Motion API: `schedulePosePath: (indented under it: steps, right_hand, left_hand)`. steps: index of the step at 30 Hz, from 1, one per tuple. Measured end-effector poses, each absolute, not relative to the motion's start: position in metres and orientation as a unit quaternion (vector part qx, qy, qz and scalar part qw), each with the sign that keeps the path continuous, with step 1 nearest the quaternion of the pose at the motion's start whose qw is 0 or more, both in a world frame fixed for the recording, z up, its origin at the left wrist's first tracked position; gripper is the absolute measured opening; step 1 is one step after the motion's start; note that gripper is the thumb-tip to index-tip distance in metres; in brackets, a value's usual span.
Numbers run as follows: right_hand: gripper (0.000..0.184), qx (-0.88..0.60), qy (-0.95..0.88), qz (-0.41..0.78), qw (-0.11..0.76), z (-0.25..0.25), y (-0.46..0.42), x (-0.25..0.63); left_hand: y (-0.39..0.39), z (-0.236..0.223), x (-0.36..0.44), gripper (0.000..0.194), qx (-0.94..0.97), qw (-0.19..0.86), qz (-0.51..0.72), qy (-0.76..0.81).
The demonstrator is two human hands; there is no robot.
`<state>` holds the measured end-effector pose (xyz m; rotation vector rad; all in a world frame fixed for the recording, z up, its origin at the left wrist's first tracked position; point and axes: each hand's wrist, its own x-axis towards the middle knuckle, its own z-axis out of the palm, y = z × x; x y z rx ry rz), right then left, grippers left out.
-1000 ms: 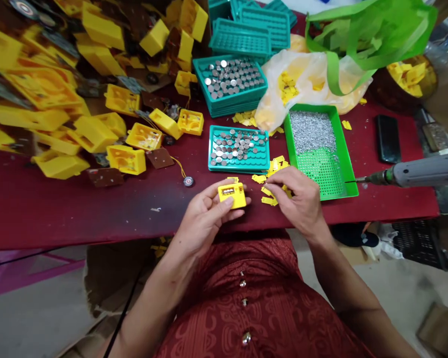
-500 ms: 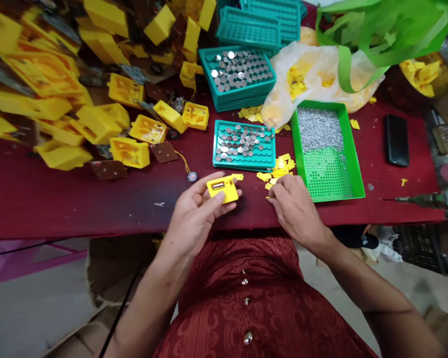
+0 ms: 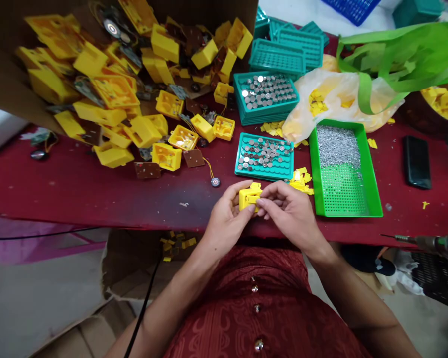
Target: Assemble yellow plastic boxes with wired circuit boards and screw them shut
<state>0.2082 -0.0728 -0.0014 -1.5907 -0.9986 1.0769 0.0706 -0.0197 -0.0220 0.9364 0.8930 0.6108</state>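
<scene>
My left hand (image 3: 229,211) is wrapped around a small yellow plastic case (image 3: 243,199) above the table's front edge. Between the fingertips of my right hand (image 3: 289,211) is a flat yellow battery cover (image 3: 252,199), set against the face of the case over the spot where the button cells showed. Whether it sits fully in its slot I cannot tell. More loose yellow covers (image 3: 301,180) lie just beyond my right hand. A teal tray (image 3: 265,155) of button cells is on the table behind the case.
A green tray (image 3: 375,199) of small screws stands at right, near a black phone (image 3: 417,162). An electric screwdriver (image 3: 429,242) points in from the right edge. Yellow housings (image 3: 112,155) with wires are heaped at left. Stacked teal trays (image 3: 267,117) and a plastic bag (image 3: 302,117) stand behind.
My right hand has picked a yellow cover from the pile and brought it left onto the case. The case has turned in my left hand, and the view has shifted left.
</scene>
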Motion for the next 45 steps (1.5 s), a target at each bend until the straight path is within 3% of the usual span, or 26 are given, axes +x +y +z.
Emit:
schedulePosePath:
  steps: [7,11,16,24,30,38,41,45]
  right_hand:
    - [0.007,-0.669,-0.426,0.442,0.42,0.002,-0.068,0.209]
    - [0.015,-0.687,-0.439,0.421,0.398,0.004,-0.066,0.207]
    - [0.018,-0.709,-0.518,0.335,0.341,0.013,-0.06,0.207]
    - [0.02,-0.694,-0.534,0.332,0.351,0.006,-0.065,0.212]
    - [0.011,-0.697,-0.51,0.378,0.332,0.002,-0.081,0.208]
    - [0.008,-0.711,-0.484,0.36,0.362,-0.003,-0.086,0.206]
    - [0.016,-0.732,-0.479,0.285,0.392,0.012,-0.102,0.204]
    - [0.007,-0.714,-0.421,-0.037,0.559,0.047,-0.156,0.236]
  left_hand:
    - [-0.021,-0.015,0.062,0.043,0.549,0.684,0.241,0.416]
    - [-0.02,-0.014,0.06,0.031,0.575,0.658,0.247,0.418]
    - [-0.02,-0.019,0.061,0.029,0.469,0.725,0.263,0.43]
    - [-0.022,-0.013,0.055,0.031,0.411,0.767,0.274,0.411]
    - [-0.031,-0.015,0.053,0.039,0.533,0.712,0.237,0.39]
    - [-0.037,-0.011,0.063,0.038,0.541,0.686,0.23,0.429]
    - [-0.033,-0.009,0.071,0.04,0.482,0.739,0.222,0.415]
    - [-0.028,-0.014,0.08,0.049,0.424,0.774,0.223,0.414]
